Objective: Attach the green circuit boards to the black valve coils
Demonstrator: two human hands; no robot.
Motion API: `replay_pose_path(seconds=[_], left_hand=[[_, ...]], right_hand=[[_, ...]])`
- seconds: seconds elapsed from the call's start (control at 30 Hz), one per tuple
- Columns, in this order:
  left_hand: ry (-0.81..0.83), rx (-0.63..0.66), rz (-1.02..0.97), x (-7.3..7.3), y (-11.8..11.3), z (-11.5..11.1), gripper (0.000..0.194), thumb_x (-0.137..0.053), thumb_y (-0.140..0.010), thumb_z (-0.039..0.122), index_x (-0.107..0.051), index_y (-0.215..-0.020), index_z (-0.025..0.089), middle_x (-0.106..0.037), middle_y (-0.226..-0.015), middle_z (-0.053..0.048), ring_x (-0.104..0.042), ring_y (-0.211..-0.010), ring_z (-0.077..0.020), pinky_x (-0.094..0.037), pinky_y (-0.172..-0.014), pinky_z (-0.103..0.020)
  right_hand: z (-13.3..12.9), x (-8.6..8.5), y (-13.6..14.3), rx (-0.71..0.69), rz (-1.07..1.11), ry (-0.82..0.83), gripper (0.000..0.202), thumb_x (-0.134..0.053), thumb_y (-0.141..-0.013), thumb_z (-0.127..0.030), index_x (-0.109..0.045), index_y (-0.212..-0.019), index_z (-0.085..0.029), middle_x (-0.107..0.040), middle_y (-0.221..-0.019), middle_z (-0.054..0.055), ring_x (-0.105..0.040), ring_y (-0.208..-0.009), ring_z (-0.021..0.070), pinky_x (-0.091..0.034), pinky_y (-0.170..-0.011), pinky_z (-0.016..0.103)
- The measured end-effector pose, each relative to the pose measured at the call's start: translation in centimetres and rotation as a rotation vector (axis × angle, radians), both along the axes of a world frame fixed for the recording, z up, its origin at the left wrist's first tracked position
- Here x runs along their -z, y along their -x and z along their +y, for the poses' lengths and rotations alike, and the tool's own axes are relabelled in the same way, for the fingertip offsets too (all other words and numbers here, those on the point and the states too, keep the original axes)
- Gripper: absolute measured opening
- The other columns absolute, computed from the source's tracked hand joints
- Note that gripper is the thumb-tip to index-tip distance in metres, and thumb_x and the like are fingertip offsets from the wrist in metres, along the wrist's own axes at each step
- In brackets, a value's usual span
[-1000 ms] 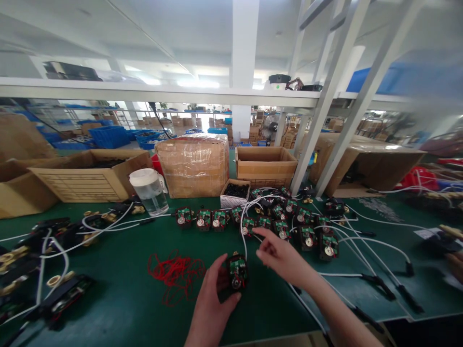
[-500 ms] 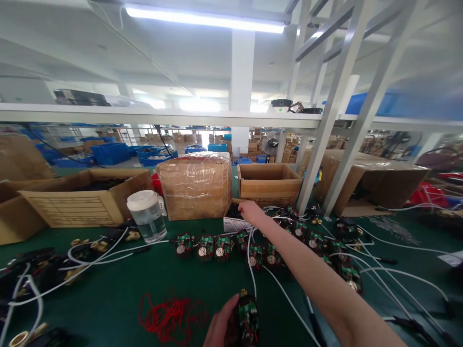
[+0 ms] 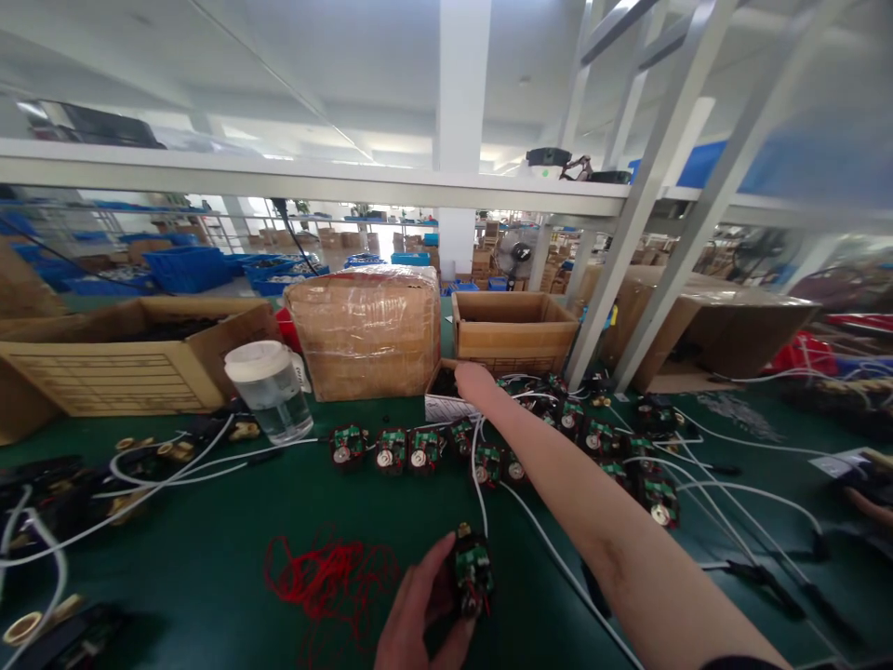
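My left hand (image 3: 419, 609) is closed around a black housing with a green circuit board (image 3: 474, 575) at the bottom middle. A brass fitting shows at its top and a white cable runs up from it. My right arm stretches forward across the bench. At its end, my right hand (image 3: 475, 383) reaches into a small open carton (image 3: 453, 409) of dark small parts. The back of the hand hides the fingers, so their grip does not show. Several similar circuit-board units (image 3: 422, 450) stand in a row just in front of that carton.
Tangled red wires (image 3: 327, 572) lie left of my left hand. A water jug (image 3: 271, 395) stands before a large wrapped carton (image 3: 363, 335). Open cartons (image 3: 516, 340) line the back, beside metal posts (image 3: 593, 344). White cables (image 3: 558, 549) cross the green bench. Another person's hand (image 3: 869, 507) appears at right.
The view has tipped down a little. My left hand shows more fully with the circuit-board unit still in it. My right hand sits deeper at the small carton, its fingers now hidden.
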State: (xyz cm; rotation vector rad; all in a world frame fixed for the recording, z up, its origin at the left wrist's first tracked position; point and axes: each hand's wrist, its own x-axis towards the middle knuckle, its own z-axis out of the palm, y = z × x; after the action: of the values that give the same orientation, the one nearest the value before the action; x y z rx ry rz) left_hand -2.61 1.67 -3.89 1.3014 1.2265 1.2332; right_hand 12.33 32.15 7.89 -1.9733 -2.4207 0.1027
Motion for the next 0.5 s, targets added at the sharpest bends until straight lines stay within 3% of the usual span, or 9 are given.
replay_pose_path(seconds=[0.23, 0.5], left_hand=[[0.004, 0.007, 0.025, -0.2, -0.1, 0.0, 0.060, -0.063, -0.077, 0.028, -0.060, -0.136, 0.023, -0.069, -0.125, -0.010, -0.072, -0.103, -0.0233, -0.061, -0.094, -0.035], [0.002, 0.027, 0.018, -0.6, 0.0, 0.0, 0.061, -0.063, -0.077, 0.027, -0.058, -0.138, 0.024, -0.070, -0.125, -0.009, -0.072, -0.106, -0.0231, -0.060, -0.096, -0.035]], right_hand=[[-1.2, -1.3, 0.0, 0.023, 0.074, -0.040, 0.033, -0.063, -0.098, -0.035, -0.061, -0.126, -0.018, -0.062, -0.128, 0.010, -0.065, -0.108, 0.0242, -0.057, -0.091, 0.045], [-3.0, -2.7, -1.0, 0.032, 0.219, -0.095, 0.035, -0.065, -0.097, -0.035, -0.061, -0.125, -0.014, -0.062, -0.127, 0.012, -0.065, -0.109, 0.0250, -0.056, -0.092, 0.045]])
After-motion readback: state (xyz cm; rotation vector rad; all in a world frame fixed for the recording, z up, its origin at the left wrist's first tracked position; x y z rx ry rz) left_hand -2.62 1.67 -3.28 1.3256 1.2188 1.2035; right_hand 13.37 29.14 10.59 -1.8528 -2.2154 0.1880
